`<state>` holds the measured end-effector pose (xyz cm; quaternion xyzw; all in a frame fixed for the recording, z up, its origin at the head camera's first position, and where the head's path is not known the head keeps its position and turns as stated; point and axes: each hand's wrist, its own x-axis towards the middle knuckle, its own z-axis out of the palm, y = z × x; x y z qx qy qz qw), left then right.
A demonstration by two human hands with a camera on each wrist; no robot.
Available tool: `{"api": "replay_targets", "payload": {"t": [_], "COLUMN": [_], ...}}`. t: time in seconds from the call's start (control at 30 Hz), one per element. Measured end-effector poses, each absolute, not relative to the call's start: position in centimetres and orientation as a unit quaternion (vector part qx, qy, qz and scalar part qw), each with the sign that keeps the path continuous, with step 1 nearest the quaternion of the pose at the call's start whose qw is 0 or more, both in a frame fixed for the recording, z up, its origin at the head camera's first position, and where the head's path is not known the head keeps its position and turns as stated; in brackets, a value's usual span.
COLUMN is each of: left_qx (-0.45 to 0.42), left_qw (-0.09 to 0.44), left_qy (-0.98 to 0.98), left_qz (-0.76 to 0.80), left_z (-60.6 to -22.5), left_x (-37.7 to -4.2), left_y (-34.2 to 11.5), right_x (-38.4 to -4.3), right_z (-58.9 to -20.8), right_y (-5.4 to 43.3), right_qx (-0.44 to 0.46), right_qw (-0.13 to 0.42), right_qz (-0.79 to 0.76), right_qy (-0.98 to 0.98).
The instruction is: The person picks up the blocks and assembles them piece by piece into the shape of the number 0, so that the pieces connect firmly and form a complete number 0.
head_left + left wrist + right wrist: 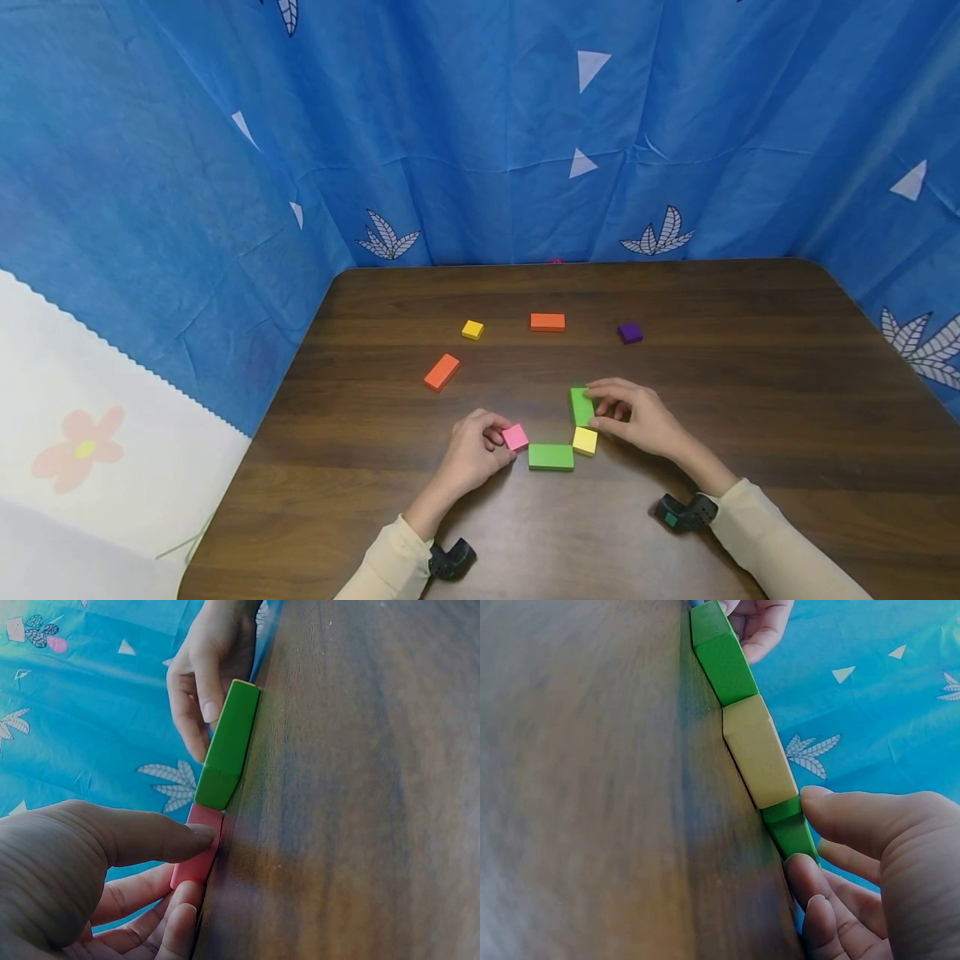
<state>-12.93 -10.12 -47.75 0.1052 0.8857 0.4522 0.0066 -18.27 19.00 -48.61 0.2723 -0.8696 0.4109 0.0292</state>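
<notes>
My left hand (472, 450) pinches a small pink square block (515, 437) between thumb and fingers. Just right of it lies a green rectangular block (551, 457), set sideways. A pale yellow square block (585, 441) sits at that block's right end. Beyond the yellow one, a second green block (581, 407) points away from me, and my right hand (637, 417) grips it at its right side and ends. In the left wrist view, the pink block (196, 866) is close against the green block. From the right wrist, the yellow block (761, 754) appears between the two green ones.
Farther back on the brown wooden table (360, 500) lie two orange blocks (547, 322), a deeper yellow block (472, 330) and a purple block (630, 333). A blue patterned curtain (480, 125) hangs behind the table's far edge.
</notes>
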Motion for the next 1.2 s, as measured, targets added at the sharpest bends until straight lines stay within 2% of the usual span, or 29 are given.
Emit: {"api": "replay_targets", "payload": {"t": [0.27, 0.5, 0.7, 1.2], "left_qx": [0.099, 0.097, 0.093, 0.103], "left_qw": [0.010, 0.016, 0.018, 0.017], "left_qy": [0.888, 0.887, 0.890, 0.890], "left_qz": [0.449, 0.451, 0.446, 0.444], "left_z": [-47.7, -47.7, -47.5, -47.6], "left_x": [-12.9, -12.8, -12.9, -12.7], "left_y": [-10.1, -10.0, -10.1, -10.3], "right_x": [-17.9, -16.0, -14.6, -14.2], "right_z": [-48.8, -48.5, -48.6, -49.0], "right_y": [19.1, 18.8, 18.2, 18.1], "right_qx": [0.273, 0.243, 0.231, 0.236], "right_qw": [0.061, 0.098, 0.088, 0.071], "right_qz": [0.411, 0.348, 0.320, 0.297], "right_qy": [-0.868, -0.900, -0.914, -0.922]}}
